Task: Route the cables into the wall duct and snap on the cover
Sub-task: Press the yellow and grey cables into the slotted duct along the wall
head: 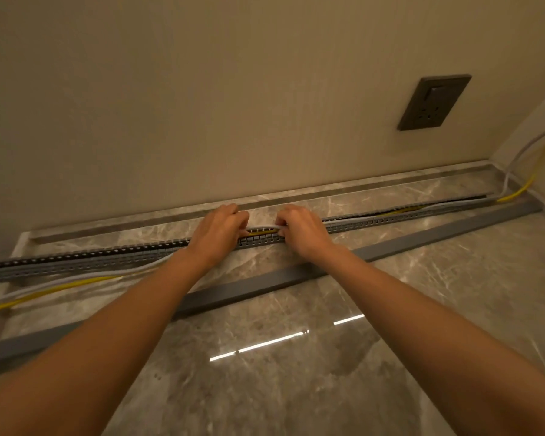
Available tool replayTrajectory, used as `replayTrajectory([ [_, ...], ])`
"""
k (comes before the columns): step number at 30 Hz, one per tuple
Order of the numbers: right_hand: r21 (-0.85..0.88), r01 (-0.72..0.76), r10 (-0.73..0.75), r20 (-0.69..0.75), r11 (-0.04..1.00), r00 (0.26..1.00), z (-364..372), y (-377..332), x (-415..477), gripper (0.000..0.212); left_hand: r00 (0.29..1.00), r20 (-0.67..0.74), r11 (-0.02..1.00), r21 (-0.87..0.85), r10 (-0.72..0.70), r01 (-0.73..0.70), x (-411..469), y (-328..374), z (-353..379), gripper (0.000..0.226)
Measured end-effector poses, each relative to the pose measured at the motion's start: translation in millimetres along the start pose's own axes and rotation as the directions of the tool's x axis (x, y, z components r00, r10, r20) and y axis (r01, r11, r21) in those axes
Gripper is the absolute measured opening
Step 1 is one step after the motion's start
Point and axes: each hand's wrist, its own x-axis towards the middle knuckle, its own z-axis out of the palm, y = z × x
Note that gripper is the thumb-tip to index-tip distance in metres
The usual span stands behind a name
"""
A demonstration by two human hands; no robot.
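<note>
A long grey slotted duct (107, 258) lies on the marble floor along the wall, running from far left to far right. A white cable (76, 280) and a yellow cable (54, 289) trail outside the duct at the left and sit inside it toward the right. My left hand (216, 236) and my right hand (302, 232) rest on the duct's middle, fingers pinched on the white cable, which arches up between them over the channel. The grey duct cover (422, 236) lies loose on the floor, parallel to the duct and nearer me.
A dark wall socket (433, 102) sits on the beige wall at upper right. Both cables (516, 171) rise along the right-hand corner. A marble skirting strip (328, 187) borders the wall. Glossy marble floor (296, 372) stretches toward me.
</note>
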Motion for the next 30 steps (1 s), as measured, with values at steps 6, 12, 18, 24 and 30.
replayTrajectory([
  [6, -0.025, 0.066, -0.066, -0.016, 0.998, 0.998, -0.3, 3.2, -4.1, 0.013, 0.999, 0.047, 0.989, 0.147, -0.007, 0.000, 3.3, 12.6, 3.4, 0.012],
  [12, -0.153, 0.214, -0.221, -0.035, 0.965, 0.975, -2.2, 3.5, -7.7, 0.021, 0.990, -0.003, 0.976, 0.170, 0.142, -0.140, 2.9, 17.3, 8.0, 0.007],
  [18, -0.221, 0.235, -0.234, 0.032, 0.946, 0.972, -4.4, 4.6, -8.6, 0.023, 0.995, 0.054, 0.950, 0.297, 0.086, -0.098, -1.2, 31.7, 2.7, 0.021],
  [24, -0.224, 0.205, -0.187, 0.099, 0.953, 0.977, -4.6, 7.1, -8.1, 0.023, 0.991, 0.132, 0.941, 0.332, 0.020, -0.063, -7.3, 41.8, 10.1, 0.020],
  [30, -0.195, 0.155, -0.140, 0.091, 0.968, 0.986, -1.6, 7.4, -9.5, 0.023, 0.980, 0.067, 0.970, 0.166, -0.189, 0.176, -5.0, 37.7, 12.1, 0.025],
])
